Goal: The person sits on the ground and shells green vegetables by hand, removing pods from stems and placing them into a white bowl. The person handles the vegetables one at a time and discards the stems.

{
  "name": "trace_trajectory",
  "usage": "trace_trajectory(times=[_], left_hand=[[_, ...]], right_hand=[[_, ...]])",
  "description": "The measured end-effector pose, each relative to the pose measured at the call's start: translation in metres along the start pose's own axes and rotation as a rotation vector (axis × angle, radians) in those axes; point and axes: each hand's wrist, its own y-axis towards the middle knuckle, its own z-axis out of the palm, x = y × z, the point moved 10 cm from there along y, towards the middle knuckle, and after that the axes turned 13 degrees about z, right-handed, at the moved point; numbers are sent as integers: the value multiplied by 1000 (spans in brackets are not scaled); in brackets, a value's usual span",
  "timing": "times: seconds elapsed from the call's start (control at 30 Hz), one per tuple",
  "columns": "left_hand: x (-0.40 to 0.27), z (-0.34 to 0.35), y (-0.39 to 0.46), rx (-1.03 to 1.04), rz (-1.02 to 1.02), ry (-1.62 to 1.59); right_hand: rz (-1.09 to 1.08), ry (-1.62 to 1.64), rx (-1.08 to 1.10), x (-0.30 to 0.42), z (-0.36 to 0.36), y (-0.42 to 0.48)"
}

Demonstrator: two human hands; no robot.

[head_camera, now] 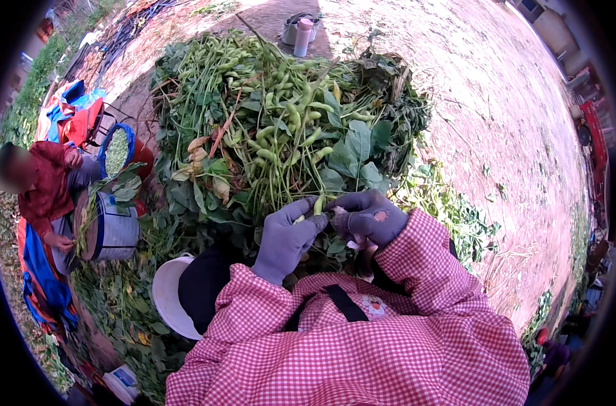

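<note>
In a grey work glove, my left hand point(290, 234) pinches a plump green soybean pod point(318, 205) between thumb and finger. My right hand point(373, 219), gloved alike, meets it from the right, its bent fingertips close beside the pod. Whether those right fingers grip anything is hidden. A hole shows on the back of the right glove. Just beyond both hands rises a large heap of uprooted soybean plants point(282, 127), with leaves, stems and many green pods. Several pods hang close in front of my hands.
A white bucket point(167, 299) stands by my left leg. Farther left, a seated person point(49, 188) holds plant stems beside a large pail point(116, 226). A blue-lined bucket point(117, 153) contains green beans. Behind the heap are a pink bottle point(303, 38) and a grey bag point(289, 30).
</note>
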Motion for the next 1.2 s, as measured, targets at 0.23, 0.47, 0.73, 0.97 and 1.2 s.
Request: trace_trajectory(times=[0.23,0.47,0.73,0.97,1.2], left_hand=[[-51,22,-10,2,842,1001],[-31,4,1,37,696,677],[10,-5,12,-41,-31,-194],[24,-9,9,-114,-106,-363],[14,-7,-5,100,-235,-74]], right_hand=[[-48,42,68,-11,10,14],[-330,-308,-54,5,12,20],[-126,-208,29,7,18,23],[-263,174,-187,49,-41,28],[-203,285,-179,40,-45,63]])
